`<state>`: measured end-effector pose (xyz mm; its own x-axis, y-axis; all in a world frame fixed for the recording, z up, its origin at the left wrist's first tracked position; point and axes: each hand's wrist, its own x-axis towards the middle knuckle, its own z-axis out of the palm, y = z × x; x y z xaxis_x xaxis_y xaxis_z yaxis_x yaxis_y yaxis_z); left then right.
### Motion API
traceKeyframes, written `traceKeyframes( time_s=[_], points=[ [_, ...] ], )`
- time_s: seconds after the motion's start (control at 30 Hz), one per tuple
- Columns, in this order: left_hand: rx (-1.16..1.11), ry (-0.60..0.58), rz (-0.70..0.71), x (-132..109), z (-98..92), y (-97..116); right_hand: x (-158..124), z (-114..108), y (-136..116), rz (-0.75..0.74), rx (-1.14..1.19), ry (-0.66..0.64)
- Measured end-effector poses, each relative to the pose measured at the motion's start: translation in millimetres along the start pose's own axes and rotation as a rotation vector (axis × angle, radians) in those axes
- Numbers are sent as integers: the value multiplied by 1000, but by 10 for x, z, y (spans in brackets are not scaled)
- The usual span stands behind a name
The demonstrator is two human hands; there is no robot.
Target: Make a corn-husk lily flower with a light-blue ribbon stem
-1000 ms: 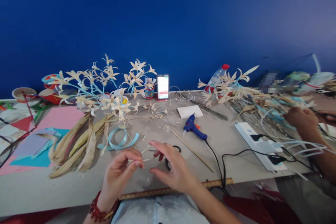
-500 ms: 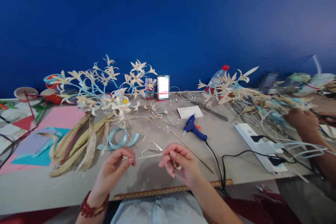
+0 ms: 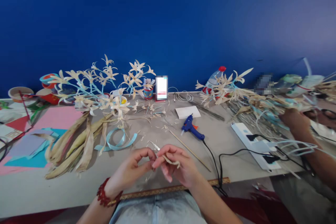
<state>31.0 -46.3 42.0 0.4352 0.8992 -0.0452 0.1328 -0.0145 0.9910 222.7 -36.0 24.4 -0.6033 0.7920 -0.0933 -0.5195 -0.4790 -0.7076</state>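
Observation:
A thin pale strip of dried husk (image 3: pixel 172 162) crosses the fingers of my right hand (image 3: pixel 181 168), its end sticking out past the knuckles. My right hand is closed on it. The bent fingers of my left hand (image 3: pixel 136 168) pinch at the right fingertips, where the rest of the strip is mostly hidden. Just beyond the hands lie small scissors (image 3: pixel 154 145), partly covered. A thin wooden stick (image 3: pixel 189 150) slants across the table to the right, and a blue glue gun (image 3: pixel 193 128) rests behind it.
Dried corn husks (image 3: pixel 70 147) and a light blue ribbon (image 3: pixel 118 140) lie left. Husk flowers (image 3: pixel 102 87) stand behind them. On the right are a white power strip (image 3: pixel 252 147) with cables and a co-worker's hand (image 3: pixel 291 119) among husk flowers. A phone (image 3: pixel 161 88) stands by the wall.
My left hand has moved right to meet my right hand, closing the gap the thin strip spanned. More of the strip's end now shows over my right fingers.

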Motion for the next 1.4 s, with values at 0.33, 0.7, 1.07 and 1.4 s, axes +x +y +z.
traceKeyframes(
  time_s=[0.33,0.7,1.07,1.4],
  points=[
    [-295,-27,-97,-43,28,-21,-45,-95,-25,-568,-1280,115],
    [113,4,-62,-112,-158,-62,-71,-127,-261,-162,-1281,33],
    [301,43,-49,-108,-258,-9,-61,-145,-296,-39,-1033,93],
    [350,108,-52,-104,-305,-4,-24,-220,-298,36,-1003,-8]
  ],
)
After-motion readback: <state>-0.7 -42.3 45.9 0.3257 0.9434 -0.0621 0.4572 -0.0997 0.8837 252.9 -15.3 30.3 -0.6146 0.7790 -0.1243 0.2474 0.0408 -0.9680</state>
